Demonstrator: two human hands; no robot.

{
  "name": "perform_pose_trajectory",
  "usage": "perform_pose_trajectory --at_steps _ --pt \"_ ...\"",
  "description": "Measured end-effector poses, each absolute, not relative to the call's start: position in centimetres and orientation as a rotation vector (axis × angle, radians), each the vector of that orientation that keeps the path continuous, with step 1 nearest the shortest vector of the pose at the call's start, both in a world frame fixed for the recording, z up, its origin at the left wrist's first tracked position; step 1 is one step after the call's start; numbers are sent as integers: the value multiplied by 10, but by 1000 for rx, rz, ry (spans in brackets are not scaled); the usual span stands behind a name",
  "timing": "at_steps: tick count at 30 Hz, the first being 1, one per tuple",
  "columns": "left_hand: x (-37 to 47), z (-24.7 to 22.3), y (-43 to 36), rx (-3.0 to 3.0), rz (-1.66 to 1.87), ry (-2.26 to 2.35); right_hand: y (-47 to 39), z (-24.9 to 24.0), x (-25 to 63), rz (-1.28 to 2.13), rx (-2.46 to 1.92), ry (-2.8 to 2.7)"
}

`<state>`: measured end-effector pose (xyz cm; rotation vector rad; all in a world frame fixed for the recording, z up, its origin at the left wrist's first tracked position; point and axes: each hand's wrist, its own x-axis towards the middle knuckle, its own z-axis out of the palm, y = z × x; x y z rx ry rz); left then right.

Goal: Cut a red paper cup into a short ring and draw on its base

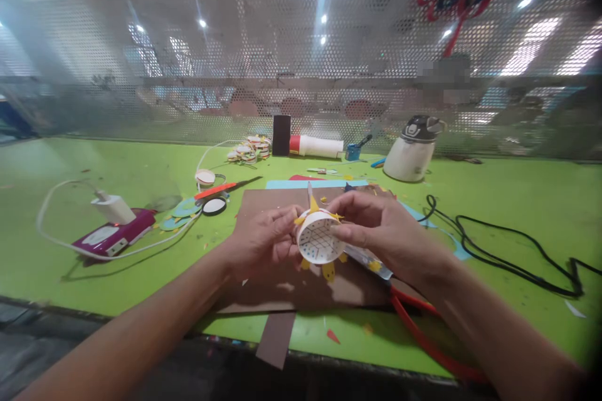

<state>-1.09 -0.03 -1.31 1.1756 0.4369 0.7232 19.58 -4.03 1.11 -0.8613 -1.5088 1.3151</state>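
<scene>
Between my two hands, above a brown board (pixel 263 291), is a small round paper turtle (pixel 322 241). It has a white rim, a patterned inside, and yellow pieces like a head, legs and tail around its edge. My left hand (pixel 277 235) grips the rim from the left, fingers curled. From the right, my right hand (pixel 376 225) pinches the rim, with the thumb at the inner wall. Below my right hand lie red-handled scissors (pixel 414 326), partly hidden by the wrist, and a clear packet (pixel 369 261) with a yellow piece.
On the left stand a purple power strip (pixel 115 232) with a white charger (pixel 113 208), and an orange-handled cutter (pixel 216 190). Several finished paper pieces (pixel 249 149), a white roll (pixel 320 146) and a kettle-like jug (pixel 411 150) line the back. A black cord (pixel 512 244) runs at right.
</scene>
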Motion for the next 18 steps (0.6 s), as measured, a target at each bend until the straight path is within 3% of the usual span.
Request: perform_pose_trajectory --at_steps 18 --pt "-11 3 -15 1598 880 548 -33 3 198 1314 -797 -1459"
